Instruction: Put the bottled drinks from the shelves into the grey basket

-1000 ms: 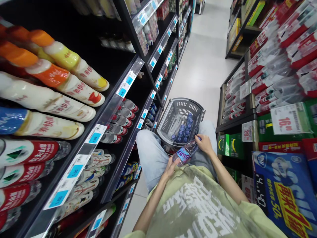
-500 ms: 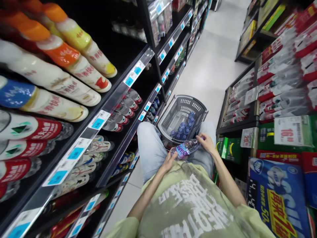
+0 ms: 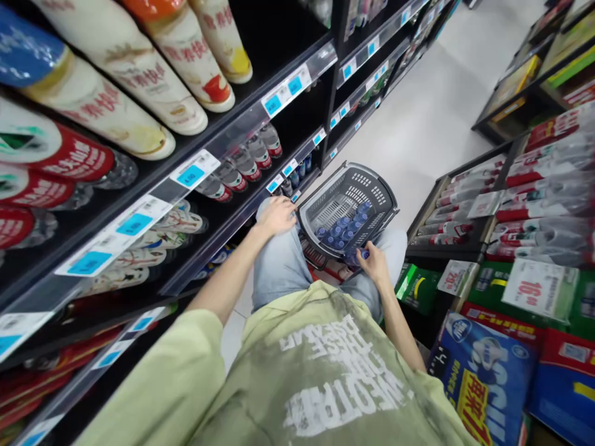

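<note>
My left hand (image 3: 277, 215) lies on my left knee with its fingers stretched over the denim, holding nothing. Beside my right knee, my right hand (image 3: 374, 262) is closed on the capped end of a clear plastic water bottle (image 3: 351, 256), whose body is partly hidden at the basket's near edge. In front of my knees is a grey shopping basket (image 3: 320, 197) on the floor. Several upright bottles with blue caps (image 3: 343, 230) are grouped in its near right part.
On the left, a dark shelf unit (image 3: 232, 139) holds white drink bottles (image 3: 186, 62), red-labelled water bottles (image 3: 69, 152) and price tags. To the right are shrink-wrapped bottle packs (image 3: 543, 186) and a blue carton (image 3: 488, 371). A pale floor aisle (image 3: 427, 118) runs ahead.
My left hand has let go of the bottle and moved to my left knee. My right hand has turned the bottle from lying across my lap toward the basket's near edge.
</note>
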### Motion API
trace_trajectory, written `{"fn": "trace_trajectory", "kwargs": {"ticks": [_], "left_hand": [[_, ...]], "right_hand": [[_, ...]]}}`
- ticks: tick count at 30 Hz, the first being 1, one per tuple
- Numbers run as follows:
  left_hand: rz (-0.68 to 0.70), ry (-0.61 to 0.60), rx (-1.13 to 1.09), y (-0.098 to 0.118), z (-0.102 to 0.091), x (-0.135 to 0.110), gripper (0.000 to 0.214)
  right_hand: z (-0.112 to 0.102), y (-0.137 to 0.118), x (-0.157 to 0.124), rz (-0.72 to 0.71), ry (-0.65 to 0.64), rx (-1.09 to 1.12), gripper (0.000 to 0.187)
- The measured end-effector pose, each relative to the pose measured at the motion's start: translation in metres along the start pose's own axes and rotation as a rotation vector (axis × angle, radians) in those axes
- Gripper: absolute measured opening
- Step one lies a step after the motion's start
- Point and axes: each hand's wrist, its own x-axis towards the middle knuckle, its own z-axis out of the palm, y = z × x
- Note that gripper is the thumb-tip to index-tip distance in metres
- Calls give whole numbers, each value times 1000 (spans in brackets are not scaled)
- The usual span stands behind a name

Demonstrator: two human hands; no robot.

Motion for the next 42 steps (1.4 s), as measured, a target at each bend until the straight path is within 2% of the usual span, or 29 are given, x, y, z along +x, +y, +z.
{"fn": "trace_trajectory", "kwargs": {"ticks": [3,6,9,14,18,23,27,31,37,40,42], "left_hand": [[-109,-111,83,-14,-6,22,33],[-196,-81,80,-10,-3,27,34],[-235,-30,32,-6,3,27,37],[-273,-3,-52,-19,18,28,44],[-302,-1,-96,-24,23,28,49],[-289,-13,-127,-10,3,24,51],[-333,-13,-137,-5,-10,20,39],[-341,-12,-61,-10,-11,18,29],[-261,22,55,-11,-11,20,31],[-235,50,30,-9,-12,22,27],[-215,65,7,-9,-13,22,24]], "right_hand": [[-2,3,9,-33,-74,-36,27],[-9,6,23,-54,-123,-38,28],[-17,10,49,-46,-122,-62,29],[-25,24,120,-59,-54,-143,27],[-16,44,190,-65,-22,-191,29],[22,68,269,109,-32,-276,34],[62,87,305,254,-145,-299,36],[105,109,317,328,-220,-304,37],[167,133,321,351,-322,-302,38],[185,138,325,353,-355,-331,44],[189,140,329,364,-365,-365,46]]}}
